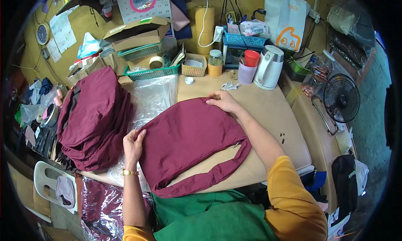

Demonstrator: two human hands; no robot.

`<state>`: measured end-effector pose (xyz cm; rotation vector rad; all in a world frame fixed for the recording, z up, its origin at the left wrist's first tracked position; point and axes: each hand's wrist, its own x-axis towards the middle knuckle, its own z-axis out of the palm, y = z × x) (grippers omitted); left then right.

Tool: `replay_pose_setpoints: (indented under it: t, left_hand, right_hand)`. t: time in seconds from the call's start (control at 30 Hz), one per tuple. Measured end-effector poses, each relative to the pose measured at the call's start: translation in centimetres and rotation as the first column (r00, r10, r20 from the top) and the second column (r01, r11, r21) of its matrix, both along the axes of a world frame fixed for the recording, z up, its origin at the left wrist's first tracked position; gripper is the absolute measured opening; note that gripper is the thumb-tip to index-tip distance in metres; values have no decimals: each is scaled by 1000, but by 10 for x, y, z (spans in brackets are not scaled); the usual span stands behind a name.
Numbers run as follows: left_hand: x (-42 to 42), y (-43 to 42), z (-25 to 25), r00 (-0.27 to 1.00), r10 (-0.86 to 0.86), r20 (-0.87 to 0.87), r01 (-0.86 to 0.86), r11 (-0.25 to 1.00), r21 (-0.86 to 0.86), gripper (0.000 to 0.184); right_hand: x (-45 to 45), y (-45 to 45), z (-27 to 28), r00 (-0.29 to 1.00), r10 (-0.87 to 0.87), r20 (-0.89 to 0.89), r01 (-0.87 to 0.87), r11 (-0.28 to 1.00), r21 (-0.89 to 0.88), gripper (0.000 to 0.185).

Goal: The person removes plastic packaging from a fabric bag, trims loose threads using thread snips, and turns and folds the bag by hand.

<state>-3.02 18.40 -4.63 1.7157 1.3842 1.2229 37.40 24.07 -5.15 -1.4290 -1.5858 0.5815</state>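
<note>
A maroon fabric shoulder bag (190, 132) lies flat on the table in front of me, its strap (209, 176) looped toward my body. My left hand (133, 143) pinches the bag's left edge between thumb and fingers. At the far edge, my right hand (222, 102) grips the upper right corner, and that forearm lies across the bag's right side. A small zipper pull shows near the strap's right end. To the left rises a stack of similar maroon bags (93, 119), close to my left hand. Clear plastic (157, 94) spreads under and behind the bag.
Along the back stand a white electric kettle (269, 67), a purple cup (247, 72), a glass jar (215, 58) and green baskets (153, 72). A black fan (341, 97) is at right. A white plastic chair (44, 180) and plastic-wrapped maroon goods (98, 211) are at lower left.
</note>
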Motion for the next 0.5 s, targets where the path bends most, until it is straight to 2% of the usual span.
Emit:
replay_pose_setpoints:
  t: [0.03, 0.07, 0.1, 0.13, 0.17, 0.2, 0.23, 0.27, 0.3, 0.33, 0.37, 0.4, 0.43, 0.47, 0.5]
  left_hand:
    - [-2, 9, -5, 995, -4, 104, -2, 998, 58, 17]
    - [-7, 18, -7, 979, -16, 205, -8, 993, 117, 20]
    - [-16, 28, -1, 967, 29, 253, -56, 993, 100, 25]
    - [-16, 27, 16, 984, 124, 130, -140, 982, 126, 21]
    - [-11, 36, 21, 975, 194, 109, -222, 883, 414, 18]
    - [-11, 34, 42, 939, 336, -72, -225, 758, 612, 18]
    - [-4, 24, 63, 876, 446, -185, -191, 672, 716, 17]
    - [8, 11, 81, 785, 557, -272, -131, 578, 805, 16]
    - [23, -8, 90, 892, 312, -327, -33, 765, 643, 19]
    - [41, -30, 93, 948, 49, -314, 105, 885, 454, 22]
    - [67, -53, 90, 897, -74, -437, 234, 916, 325, 26]
    - [91, -68, 72, 829, -174, -532, 377, 876, 300, 30]
    - [120, -89, 51, 808, -124, -576, 381, 855, 351, 28]
    - [134, -98, 34, 795, -102, -598, 388, 843, 373, 28]
    - [147, -107, 16, 782, -78, -619, 395, 829, 395, 28]
  right_hand:
    - [2, 12, 3, 980, 187, 70, -160, 945, -284, 25]
    - [4, 26, 6, 979, 192, 65, -166, 945, -281, 25]
    - [12, 45, -2, 998, 48, -32, -53, 982, -181, 26]
    - [15, 53, -5, 985, -92, -143, 78, 992, -102, 28]
    - [21, 59, -8, 984, -97, -147, 79, 990, -119, 28]
    - [26, 59, -5, 976, -173, -130, 194, 966, 169, 29]
    - [30, 55, -2, 959, -252, -132, 285, 847, 449, 32]
    - [41, 41, -1, 957, -260, -131, 291, 848, 442, 32]
    - [59, 22, 0, 977, -205, -62, 210, 973, 91, 36]
    - [71, 7, -1, 992, -125, -20, 115, 955, -274, 40]
    - [77, 2, -17, 918, -105, -381, -106, 863, -494, 39]
    - [78, -5, -37, 711, -176, -681, -382, 717, -583, 38]
    - [46, -31, -20, 867, -177, -466, -194, 741, -642, 41]
    - [7, -53, 1, 957, -189, -218, 3, 761, -648, 44]
    - [-1, -56, -13, 956, -194, -220, 4, 760, -650, 44]
